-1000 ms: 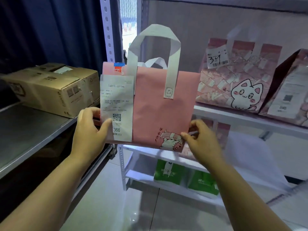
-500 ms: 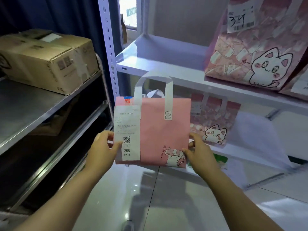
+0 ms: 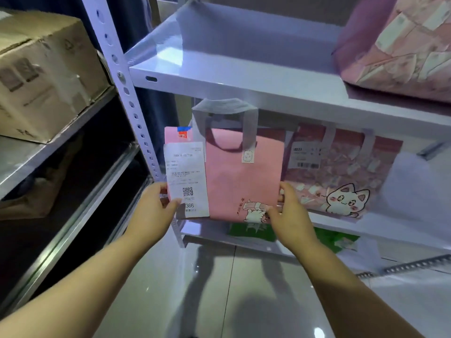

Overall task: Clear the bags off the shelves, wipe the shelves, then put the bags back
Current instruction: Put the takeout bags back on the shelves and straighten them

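Gripping pink bag (image 3: 241, 181), both hands, apparently at middle shelf (image 3: 341, 222).

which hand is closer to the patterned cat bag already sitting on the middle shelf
Right. The right hand grips the pink bag's right edge, right beside the cat bag. The left hand holds the far edge by the receipt.

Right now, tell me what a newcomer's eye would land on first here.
First, the pink bag at centre, held upright by the left hand and right hand at its lower corners, a white receipt marked 366 on its front. Then the cat-print bag on the shelf just right of it.
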The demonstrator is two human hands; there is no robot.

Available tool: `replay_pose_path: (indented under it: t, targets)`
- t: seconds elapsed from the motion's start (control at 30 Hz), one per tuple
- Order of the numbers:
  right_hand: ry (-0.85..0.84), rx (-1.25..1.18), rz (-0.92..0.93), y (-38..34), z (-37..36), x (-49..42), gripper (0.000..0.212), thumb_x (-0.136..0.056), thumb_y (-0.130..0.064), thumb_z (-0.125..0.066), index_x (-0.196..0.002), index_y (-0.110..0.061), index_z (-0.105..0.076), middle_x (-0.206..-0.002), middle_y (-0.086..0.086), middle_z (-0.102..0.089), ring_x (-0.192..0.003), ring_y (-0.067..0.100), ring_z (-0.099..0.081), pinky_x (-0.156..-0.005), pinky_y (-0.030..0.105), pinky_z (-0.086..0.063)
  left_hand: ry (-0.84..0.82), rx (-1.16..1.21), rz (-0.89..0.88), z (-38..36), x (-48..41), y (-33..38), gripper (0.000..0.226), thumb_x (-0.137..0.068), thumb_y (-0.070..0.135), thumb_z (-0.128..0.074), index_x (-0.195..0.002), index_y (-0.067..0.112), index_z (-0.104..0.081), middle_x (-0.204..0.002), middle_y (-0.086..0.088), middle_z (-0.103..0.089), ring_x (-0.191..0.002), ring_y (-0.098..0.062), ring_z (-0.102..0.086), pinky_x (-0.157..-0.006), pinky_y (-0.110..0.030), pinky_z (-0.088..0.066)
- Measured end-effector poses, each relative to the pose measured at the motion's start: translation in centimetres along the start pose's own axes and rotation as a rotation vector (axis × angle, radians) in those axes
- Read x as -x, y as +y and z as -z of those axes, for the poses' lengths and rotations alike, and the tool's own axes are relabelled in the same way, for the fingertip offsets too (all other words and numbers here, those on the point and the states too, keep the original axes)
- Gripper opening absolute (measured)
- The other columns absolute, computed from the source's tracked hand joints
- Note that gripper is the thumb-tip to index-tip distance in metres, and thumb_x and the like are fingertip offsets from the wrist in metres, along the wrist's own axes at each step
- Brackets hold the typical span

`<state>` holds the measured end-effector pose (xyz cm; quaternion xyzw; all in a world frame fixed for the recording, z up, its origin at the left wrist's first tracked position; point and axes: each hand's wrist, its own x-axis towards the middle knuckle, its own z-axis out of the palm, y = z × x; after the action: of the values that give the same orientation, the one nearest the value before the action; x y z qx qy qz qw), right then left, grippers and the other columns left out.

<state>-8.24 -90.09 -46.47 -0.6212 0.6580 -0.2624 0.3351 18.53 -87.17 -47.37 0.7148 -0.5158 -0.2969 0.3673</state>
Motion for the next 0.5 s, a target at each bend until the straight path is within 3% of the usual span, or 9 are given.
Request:
replay_pose_path:
  t: [0.1,0.23,0.43,0.5]
  targets:
    - [0.021,0.001,0.006,0.7,-1.1,-2.2,0.054,-0.086,-0.003,-0.055,-0.130,-0.027,-0.036,-0.102,-0.008,-0.059,-0.094,0.018,-0.062,-0.085,0.042,-0.053,-0.066,0.011,-0.035,-0.7,-2.8,-0.5,0.023,-0.087,0.013,-0.060,-0.107,0.024,-0.060,-0.111,0.009,-0.063,-0.095,-0.005,-0.062,-0.078,-0.019,-0.047]
    - [-0.009,-0.046,-0.057,2.3,-2.8,-4.1,0.059,-0.084,0.001,-0.055,-0.128,-0.032,-0.033,-0.113,-0.004,-0.061,-0.100,0.017,-0.061,-0.088,0.039,-0.053,-0.172,-0.040,-0.065,-2.0,-5.4,-1.2,0.033,-0.086,0.013,-0.056,-0.114,0.031,-0.058,-0.120,0.003,-0.058,-0.103,-0.010,-0.059,-0.092,-0.032,-0.049]
    - [-0.080,-0.017,-0.088,3.8,-4.0,-5.8,0.065,-0.087,-0.003,-0.054,-0.137,-0.028,-0.022,-0.126,0.000,-0.053,-0.110,0.016,-0.055,-0.096,0.030,-0.042,-0.241,-0.100,-0.101,-3.4,-7.7,-2.3,0.041,-0.089,0.015,-0.056,-0.121,0.039,-0.049,-0.117,0.013,-0.049,-0.109,-0.007,-0.049,-0.093,-0.026,-0.039]
    - [-0.083,0.018,-0.076,3.7,-4.1,-6.6,0.065,-0.088,-0.005,-0.054,-0.137,-0.029,-0.019,-0.128,0.002,-0.051,-0.112,0.020,-0.054,-0.095,0.030,-0.042,-0.258,-0.118,-0.091,-3.6,-8.5,-2.3,0.044,-0.089,0.016,-0.056,-0.126,0.038,-0.044,-0.120,0.011,-0.046,-0.113,-0.010,-0.047,-0.096,-0.030,-0.040]
